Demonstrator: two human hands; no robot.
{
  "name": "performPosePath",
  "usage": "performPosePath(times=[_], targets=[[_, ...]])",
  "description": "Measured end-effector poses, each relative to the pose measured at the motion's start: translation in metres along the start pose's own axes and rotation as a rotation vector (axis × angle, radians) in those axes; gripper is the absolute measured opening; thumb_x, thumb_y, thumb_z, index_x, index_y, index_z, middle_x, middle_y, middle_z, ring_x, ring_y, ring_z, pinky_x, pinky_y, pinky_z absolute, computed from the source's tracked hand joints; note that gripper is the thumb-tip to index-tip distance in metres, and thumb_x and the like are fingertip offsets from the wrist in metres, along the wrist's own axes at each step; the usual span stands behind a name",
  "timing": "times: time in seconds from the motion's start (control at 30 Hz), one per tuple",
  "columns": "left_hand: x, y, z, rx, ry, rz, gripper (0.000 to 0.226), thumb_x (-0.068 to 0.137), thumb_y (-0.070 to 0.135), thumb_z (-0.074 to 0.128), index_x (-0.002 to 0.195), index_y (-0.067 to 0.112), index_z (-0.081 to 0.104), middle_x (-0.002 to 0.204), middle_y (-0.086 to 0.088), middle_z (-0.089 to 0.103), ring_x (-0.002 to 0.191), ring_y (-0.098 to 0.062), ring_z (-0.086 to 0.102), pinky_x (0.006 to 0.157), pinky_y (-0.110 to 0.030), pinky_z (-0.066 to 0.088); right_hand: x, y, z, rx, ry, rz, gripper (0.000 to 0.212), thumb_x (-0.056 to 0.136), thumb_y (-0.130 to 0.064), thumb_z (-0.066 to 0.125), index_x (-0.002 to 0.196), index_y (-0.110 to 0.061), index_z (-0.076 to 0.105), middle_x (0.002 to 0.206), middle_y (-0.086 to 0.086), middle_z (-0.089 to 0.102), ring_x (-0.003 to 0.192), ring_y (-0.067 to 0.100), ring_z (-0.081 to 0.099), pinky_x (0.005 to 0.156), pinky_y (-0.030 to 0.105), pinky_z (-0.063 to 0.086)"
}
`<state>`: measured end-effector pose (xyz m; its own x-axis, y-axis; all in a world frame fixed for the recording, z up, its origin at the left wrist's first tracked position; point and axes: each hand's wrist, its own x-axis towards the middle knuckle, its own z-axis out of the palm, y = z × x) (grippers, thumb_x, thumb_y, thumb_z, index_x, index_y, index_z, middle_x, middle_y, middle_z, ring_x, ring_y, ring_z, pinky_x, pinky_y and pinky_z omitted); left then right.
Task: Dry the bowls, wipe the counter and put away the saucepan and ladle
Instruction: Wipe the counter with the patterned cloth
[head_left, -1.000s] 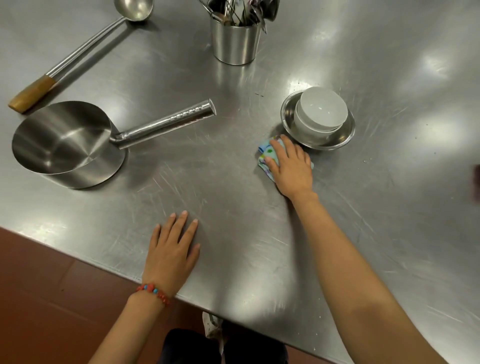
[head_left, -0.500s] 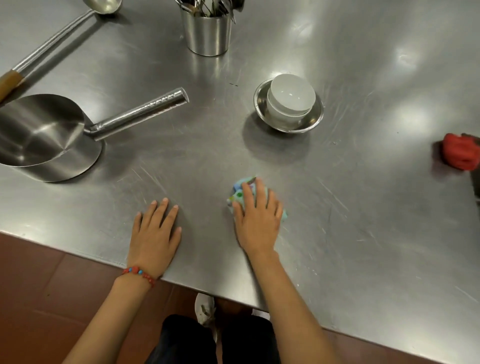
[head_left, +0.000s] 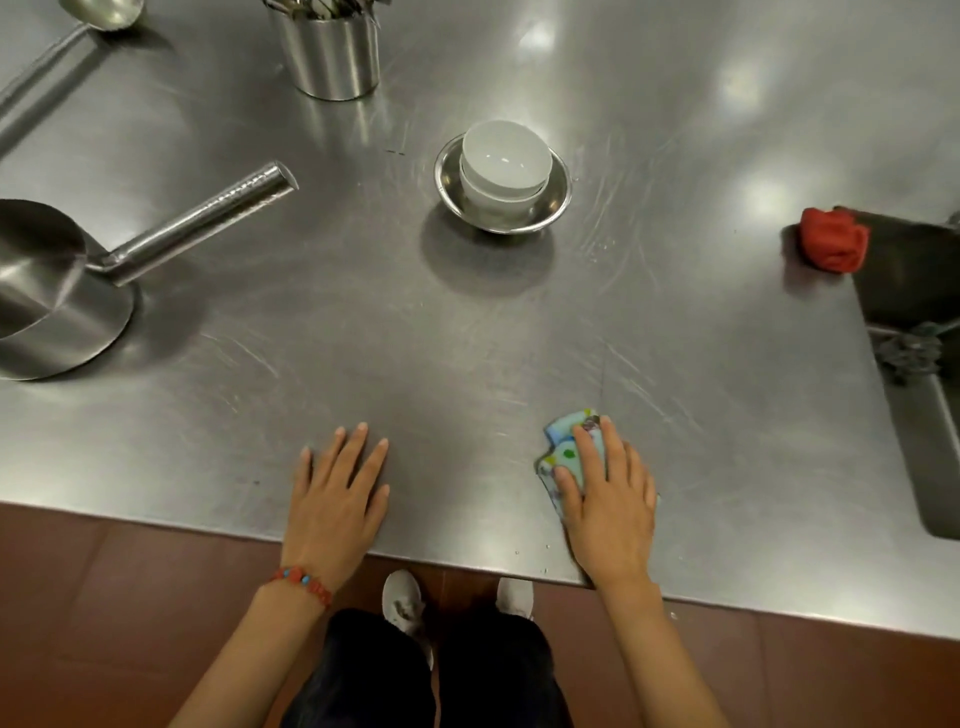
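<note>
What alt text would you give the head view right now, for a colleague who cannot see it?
A person's right hand presses a patterned blue cloth flat on a steel counter near its front edge, while the left hand rests flat beside it. Behind sit white bowls stacked in a metal bowl, a saucepan, a ladle and a utensil holder.

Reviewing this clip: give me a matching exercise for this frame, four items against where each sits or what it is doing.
Items:
1. white bowls
2. red cloth
3. left hand
4. patterned cloth

Places or states:
A. beside the sink
B. pressed under the right hand
C. stacked inside a metal bowl
D. flat on the counter, holding nothing

Pairs: 1-C, 2-A, 3-D, 4-B
</note>
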<state>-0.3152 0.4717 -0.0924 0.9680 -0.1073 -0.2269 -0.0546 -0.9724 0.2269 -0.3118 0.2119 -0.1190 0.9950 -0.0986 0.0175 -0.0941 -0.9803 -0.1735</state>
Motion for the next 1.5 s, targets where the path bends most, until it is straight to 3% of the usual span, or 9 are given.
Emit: performPosePath(times=[0.17, 0.37, 0.53, 0.73, 0.97, 1.17, 1.3, 1.4, 1.5], targets=[[-0.001, -0.002, 0.001, -0.01, -0.013, 0.0, 0.052, 0.081, 0.031, 0.035, 0.114, 0.003, 0.064, 0.122, -0.023, 0.06, 0.111, -0.044, 0.056, 0.087, -0.063, 0.043, -0.018, -0.032, -0.002, -0.001, 0.041, 0.198, 0.052, 0.087, -0.045, 0.035, 0.124, -0.017, 0.057, 0.138, 0.012, 0.051, 0.116, 0.04, 0.053, 0.093, 0.054, 0.043], [-0.001, -0.002, 0.003, -0.028, -0.062, -0.031, 0.064, 0.095, 0.042, 0.017, 0.115, 0.003, 0.063, 0.124, -0.023, 0.059, 0.112, -0.044, 0.055, 0.088, -0.063, 0.042, -0.053, -0.09, 0.014, 0.04, -0.108, -0.172, 0.046, 0.088, -0.049, 0.037, 0.13, -0.031, 0.044, 0.142, 0.002, 0.047, 0.121, 0.029, 0.049, 0.096, 0.045, 0.043], [-0.001, 0.0, 0.003, -0.03, -0.058, -0.036, 0.077, 0.095, 0.046, 0.002, 0.117, 0.002, 0.061, 0.125, -0.023, 0.058, 0.115, -0.044, 0.053, 0.09, -0.063, 0.041, -0.05, -0.059, 0.01, -0.027, -0.116, -0.326, 0.047, 0.087, -0.052, 0.036, 0.13, -0.032, 0.043, 0.14, 0.0, 0.049, 0.118, 0.026, 0.055, 0.095, 0.042, 0.046], [0.0, 0.012, 0.005, -0.027, -0.011, -0.047, 0.054, 0.082, 0.029, 0.032, 0.116, 0.0, 0.061, 0.125, -0.026, 0.057, 0.115, -0.046, 0.052, 0.089, -0.064, 0.041, -0.044, 0.0, -0.008, -0.019, -0.112, -0.103, 0.051, 0.093, -0.053, 0.023, 0.129, -0.028, 0.048, 0.138, 0.002, 0.051, 0.118, 0.028, 0.054, 0.094, 0.042, 0.045], [0.006, 0.047, 0.008, -0.008, -0.026, 0.059, 0.055, 0.09, 0.035, 0.027, 0.114, 0.002, 0.064, 0.123, -0.023, 0.059, 0.111, -0.045, 0.056, 0.086, -0.063, 0.043, -0.031, 0.092, -0.026, 0.03, -0.01, 0.189, 0.069, 0.09, -0.06, 0.007, 0.133, -0.023, 0.046, 0.145, 0.009, 0.042, 0.124, 0.035, 0.045, 0.1, 0.048, 0.037], [0.017, 0.098, 0.01, -0.02, -0.09, 0.106, 0.06, 0.095, 0.036, 0.018, 0.111, 0.003, 0.065, 0.12, -0.022, 0.062, 0.108, -0.043, 0.058, 0.083, -0.062, 0.045, -0.022, 0.091, -0.033, 0.049, 0.006, 0.26, 0.071, 0.092, -0.057, 0.008, 0.124, -0.015, 0.057, 0.137, 0.013, 0.05, 0.117, 0.037, 0.053, 0.093, 0.05, 0.043], [0.033, 0.131, 0.008, -0.058, -0.08, 0.085, 0.057, 0.094, 0.036, 0.022, 0.111, 0.002, 0.065, 0.121, -0.023, 0.061, 0.108, -0.045, 0.058, 0.083, -0.064, 0.045, -0.013, 0.089, -0.033, 0.008, -0.039, 0.105, 0.065, 0.094, -0.053, 0.011, 0.121, -0.019, 0.061, 0.132, 0.009, 0.056, 0.114, 0.035, 0.057, 0.09, 0.049, 0.046], [0.049, 0.154, 0.009, -0.069, -0.055, 0.044, 0.063, 0.096, 0.038, 0.017, 0.112, 0.002, 0.065, 0.121, -0.023, 0.061, 0.109, -0.045, 0.057, 0.084, -0.063, 0.044, 0.012, 0.097, -0.025, -0.021, -0.014, -0.134, 0.051, 0.091, -0.052, 0.029, 0.121, -0.024, 0.06, 0.133, 0.004, 0.056, 0.114, 0.031, 0.058, 0.091, 0.046, 0.047], [0.067, 0.175, 0.007, -0.084, -0.038, -0.015, 0.052, 0.084, 0.032, 0.034, 0.111, 0.001, 0.065, 0.12, -0.024, 0.061, 0.108, -0.047, 0.057, 0.083, -0.065, 0.043, 0.052, 0.101, -0.016, 0.002, 0.029, -0.33, 0.044, 0.089, -0.049, 0.039, 0.123, -0.027, 0.057, 0.136, 0.003, 0.054, 0.116, 0.028, 0.057, 0.092, 0.039, 0.046]])
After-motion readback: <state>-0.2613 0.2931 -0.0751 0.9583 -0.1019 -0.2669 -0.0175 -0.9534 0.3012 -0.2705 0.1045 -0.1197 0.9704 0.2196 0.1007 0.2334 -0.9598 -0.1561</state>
